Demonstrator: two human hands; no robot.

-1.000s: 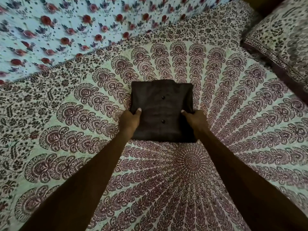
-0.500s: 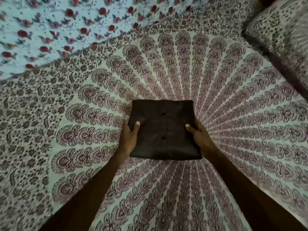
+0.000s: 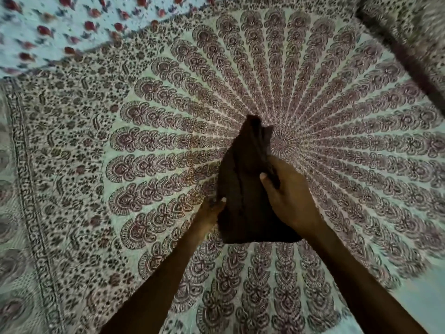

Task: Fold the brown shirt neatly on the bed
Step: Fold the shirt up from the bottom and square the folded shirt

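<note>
The folded brown shirt (image 3: 243,189) is lifted off the bed and tilted up on its side, so it looks like a narrow dark wedge above the mandala-print bedspread (image 3: 149,145). My left hand (image 3: 212,210) grips its lower left edge, thumb on top. My right hand (image 3: 289,196) grips the right side, thumb pressed across the upper face, fingers hidden behind the cloth. The shirt's buttons are out of sight.
A rose-print sheet (image 3: 72,27) lies along the far left of the bed. A patterned pillow (image 3: 409,27) sits at the upper right corner. The bedspread's dark border (image 3: 26,165) runs down the left side.
The folded shirt has come up off the bed and turned from lying flat, buttons up, to standing on edge. Both hands moved nearer to me and closer together, still gripping it.
</note>
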